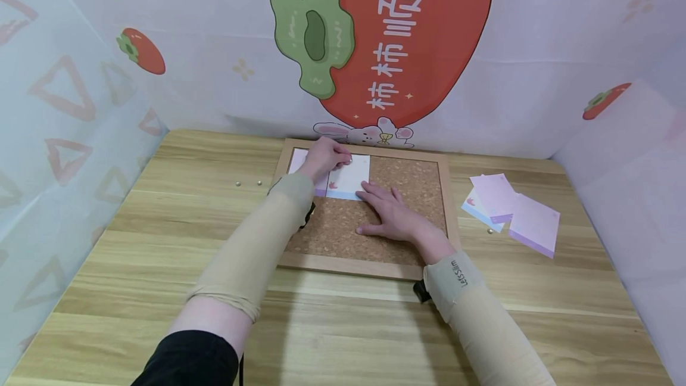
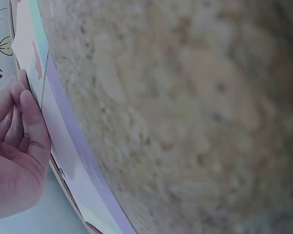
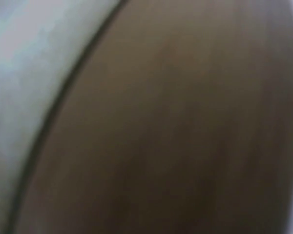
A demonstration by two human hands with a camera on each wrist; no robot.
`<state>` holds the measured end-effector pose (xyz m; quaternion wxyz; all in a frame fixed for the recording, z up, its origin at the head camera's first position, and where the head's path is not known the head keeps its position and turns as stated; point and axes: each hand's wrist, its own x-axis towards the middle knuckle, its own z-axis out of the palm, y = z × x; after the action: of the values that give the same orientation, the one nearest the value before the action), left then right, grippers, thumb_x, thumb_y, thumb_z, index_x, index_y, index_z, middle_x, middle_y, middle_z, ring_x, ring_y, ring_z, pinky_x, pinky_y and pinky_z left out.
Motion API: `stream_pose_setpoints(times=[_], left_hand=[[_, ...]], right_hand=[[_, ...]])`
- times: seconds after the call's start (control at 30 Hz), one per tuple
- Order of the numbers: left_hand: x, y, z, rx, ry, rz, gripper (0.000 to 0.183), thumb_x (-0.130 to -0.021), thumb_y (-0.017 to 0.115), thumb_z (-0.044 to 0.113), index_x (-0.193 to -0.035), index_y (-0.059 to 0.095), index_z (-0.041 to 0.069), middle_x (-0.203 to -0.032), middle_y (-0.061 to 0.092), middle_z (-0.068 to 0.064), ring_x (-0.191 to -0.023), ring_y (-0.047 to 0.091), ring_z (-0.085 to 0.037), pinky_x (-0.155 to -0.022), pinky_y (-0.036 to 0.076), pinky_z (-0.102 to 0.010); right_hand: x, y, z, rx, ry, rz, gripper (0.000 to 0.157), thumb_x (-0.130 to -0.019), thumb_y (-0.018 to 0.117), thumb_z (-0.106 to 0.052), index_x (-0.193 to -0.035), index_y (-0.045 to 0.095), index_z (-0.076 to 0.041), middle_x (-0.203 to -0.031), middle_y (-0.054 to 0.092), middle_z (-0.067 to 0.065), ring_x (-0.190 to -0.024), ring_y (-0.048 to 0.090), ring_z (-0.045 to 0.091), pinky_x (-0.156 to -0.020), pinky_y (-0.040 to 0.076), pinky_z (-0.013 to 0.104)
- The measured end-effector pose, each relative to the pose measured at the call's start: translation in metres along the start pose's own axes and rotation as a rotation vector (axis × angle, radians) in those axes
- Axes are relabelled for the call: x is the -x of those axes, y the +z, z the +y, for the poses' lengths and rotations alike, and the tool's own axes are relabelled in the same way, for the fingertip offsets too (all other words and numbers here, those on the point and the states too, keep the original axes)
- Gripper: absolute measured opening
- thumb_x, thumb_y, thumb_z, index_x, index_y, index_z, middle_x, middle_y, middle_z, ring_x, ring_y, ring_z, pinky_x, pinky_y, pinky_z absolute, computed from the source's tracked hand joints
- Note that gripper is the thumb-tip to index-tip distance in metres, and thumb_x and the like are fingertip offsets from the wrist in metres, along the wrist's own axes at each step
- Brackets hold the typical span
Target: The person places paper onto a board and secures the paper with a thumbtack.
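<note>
A wood-framed corkboard (image 1: 407, 213) lies on the table with two paper notes side by side along its top. My left hand (image 1: 323, 158) is over the top of the white note (image 1: 348, 180) with the blue lower edge, thumb and fingertips pinching a small pushpin, mostly hidden by the fingers. Left of that note is a pink note (image 2: 73, 141) with a purple edge, partly under my left wrist, with a small pin near its top edge. My right hand (image 1: 393, 213) is spread flat on the cork, fingertips at the white note's lower right corner. The right wrist view is blurred.
Right of the board lie loose notes: two pink ones (image 1: 536, 224) and a white one (image 1: 474, 206) partly under them. A small round metal pin (image 1: 490, 231) is beside them. Two more pins (image 1: 259, 183) rest left of the board. A printed cloth wall (image 1: 214, 100) stands behind the table.
</note>
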<state>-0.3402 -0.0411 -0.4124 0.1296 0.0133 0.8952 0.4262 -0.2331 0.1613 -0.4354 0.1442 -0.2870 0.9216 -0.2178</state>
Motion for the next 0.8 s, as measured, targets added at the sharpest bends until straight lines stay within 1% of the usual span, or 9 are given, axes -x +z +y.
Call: stream_pose_setpoints(times=[0.3, 0.47, 0.63, 0.8], left_hand=[[-0.0008, 0.001, 0.0022, 0.026, -0.035, -0.004, 0.018, -0.098, 0.065, 0.022, -0.105, 0.077, 0.011, -0.093, 0.069, -0.003, -0.077, 0.056, -0.013, -0.067, 0.046, -0.022], [-0.0003, -0.0004, 0.0047, 0.012, -0.057, -0.01, 0.019, -0.098, 0.064, 0.023, -0.105, 0.077, 0.011, -0.093, 0.07, -0.004, -0.076, 0.056, -0.014, -0.066, 0.045, -0.022], [0.0016, -0.0023, 0.0063, -0.016, -0.04, -0.005, 0.019, -0.098, 0.065, 0.023, -0.105, 0.077, 0.01, -0.091, 0.07, -0.005, -0.074, 0.055, -0.014, -0.063, 0.043, -0.022], [0.0029, -0.0012, 0.0071, -0.026, -0.026, 0.015, 0.019, -0.097, 0.066, 0.022, -0.105, 0.077, 0.009, -0.092, 0.07, -0.006, -0.073, 0.055, -0.013, -0.062, 0.043, -0.02]], right_hand=[[0.0001, -0.0003, -0.0001, -0.003, 0.002, 0.0, 0.082, -0.091, 0.069, -0.047, -0.156, 0.033, -0.013, -0.169, 0.017, 0.007, -0.157, 0.012, 0.025, -0.125, 0.002, 0.062], [0.0009, -0.0008, -0.0009, -0.004, -0.004, 0.004, 0.082, -0.091, 0.07, -0.046, -0.156, 0.034, -0.013, -0.169, 0.018, 0.007, -0.157, 0.013, 0.026, -0.125, 0.002, 0.062], [0.0002, -0.0006, -0.0011, -0.007, 0.001, -0.001, 0.081, -0.091, 0.069, -0.047, -0.156, 0.033, -0.013, -0.169, 0.017, 0.006, -0.157, 0.012, 0.025, -0.125, 0.002, 0.061], [0.0006, -0.0014, -0.0016, -0.009, 0.003, 0.0, 0.081, -0.091, 0.07, -0.046, -0.156, 0.034, -0.013, -0.169, 0.018, 0.007, -0.157, 0.013, 0.026, -0.125, 0.002, 0.062]])
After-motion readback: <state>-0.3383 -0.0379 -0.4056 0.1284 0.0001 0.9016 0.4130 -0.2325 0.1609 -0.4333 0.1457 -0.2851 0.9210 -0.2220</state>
